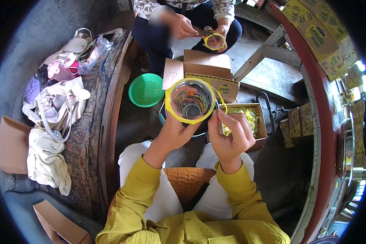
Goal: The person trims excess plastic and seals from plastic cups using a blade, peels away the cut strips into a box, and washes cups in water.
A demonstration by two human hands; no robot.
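The clear cup (192,101) with a yellow rim is held up in the air, over the gap between the knees, with its open top facing the eyes. The left hand (175,132) is curled part way around the cup's lower left side, with its thumb near the rim. The right hand (235,136) is nearly closed, and its thumb and first finger pinch together at the end of a thin yellow strip (221,97) that loops off the right side of the rim (what else may be in that pinch is too small to tell).

Just past the cup, on the floor (272,81), is an open box (225,90) with lemon printing and its flaps up. Nearer, to the right of the cup, a brown box (262,132) is full of yellow shreds (253,117). A green bowl (145,90) sits to the left of the open box.

Beyond the boxes, another person (187,24) sits and holds another cup (214,41) with a yellow rim. Along the left is a long seat (94,162) with a flower pattern, and bags (55,103) lie on it. More yellow boxes (315,34) are stacked at the far right.
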